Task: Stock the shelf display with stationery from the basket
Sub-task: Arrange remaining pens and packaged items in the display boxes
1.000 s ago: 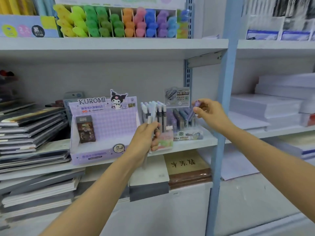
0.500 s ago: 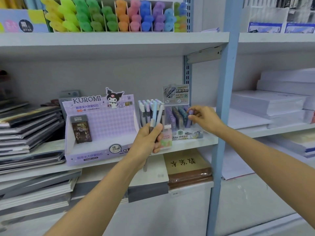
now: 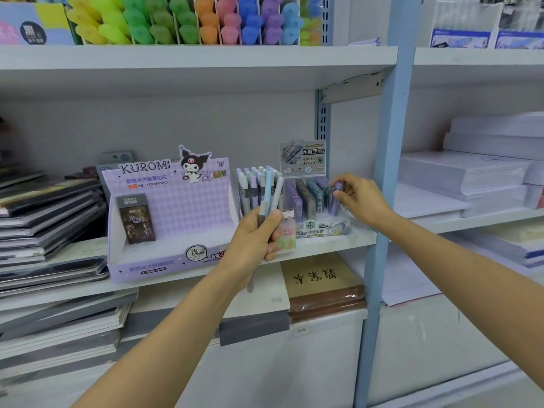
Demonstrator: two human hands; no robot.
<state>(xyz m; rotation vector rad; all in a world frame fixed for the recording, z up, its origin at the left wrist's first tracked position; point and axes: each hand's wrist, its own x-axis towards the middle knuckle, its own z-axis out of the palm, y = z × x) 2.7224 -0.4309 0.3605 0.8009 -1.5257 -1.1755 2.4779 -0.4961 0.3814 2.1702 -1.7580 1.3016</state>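
Observation:
My left hand (image 3: 255, 241) grips a small bunch of pens (image 3: 270, 198), pale blue and grey, upright in front of the pen display box (image 3: 255, 187) on the middle shelf. My right hand (image 3: 360, 198) pinches a purple lead tube (image 3: 335, 198) and sets it into the right end of the clear lead-refill display (image 3: 312, 201), which holds rows of similar tubes under a header card (image 3: 303, 157). The basket is out of view.
A purple Kuromi display box (image 3: 173, 213) with one dark pack stands left of the pens. Stacked notebooks (image 3: 44, 219) fill the left, paper reams (image 3: 471, 172) the right bay. A blue upright post (image 3: 391, 172) divides the bays. Coloured highlighters (image 3: 188, 22) sit on the upper shelf.
My right hand has come down from beside the header card to the right end of the refill display, bringing the purple tube into the row. My left hand keeps the pens almost still.

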